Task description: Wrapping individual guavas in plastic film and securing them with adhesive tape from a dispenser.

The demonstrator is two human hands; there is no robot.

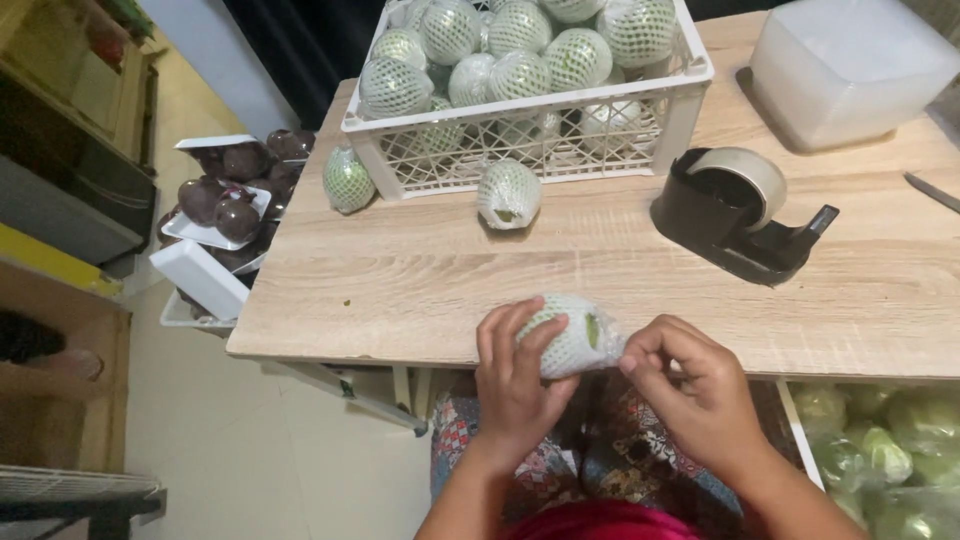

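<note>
Bottom centre of frame: your left hand (515, 375) cups a green fruit (570, 335) in white foam net, fingers curled over its left side, closed on it. Your right hand (690, 385) pinches the loose net end at the fruit's right, thumb and fingers nearly shut on the mesh. The fruit sits at the near edge of the table (420, 270), partly off it, above your lap.

Handling, as a guess: the fruit looks round, firm and moderately light; the foam net is soft, stretchy and gives good grip, so slipping seems unlikely. It would bruise if squeezed hard, so hold it around the body with the whole palm, as your left hand does, and pull only on the net end. A gap in the net shows green skin on the right side.

Around it: a white crate (540, 150) at top centre, full of netted fruit. One netted fruit (508, 193) lies on the table just in front of the crate, another (347, 180) at the crate's left corner, near the table edge. A black tape dispenser (735, 215) stands right of centre, well apart from your hands. A white tub (850, 65) is at upper right; a thin blade-like thing (932, 192) shows at the right edge, too cut off to tell. Trays of dark purple fruit (225, 195) sit left of the table, lower down. Bagged green fruit (885, 450) lies at lower right, below the tabletop.

Nothing stands between your hands and the crate except the loose fruit in front of it.
</note>
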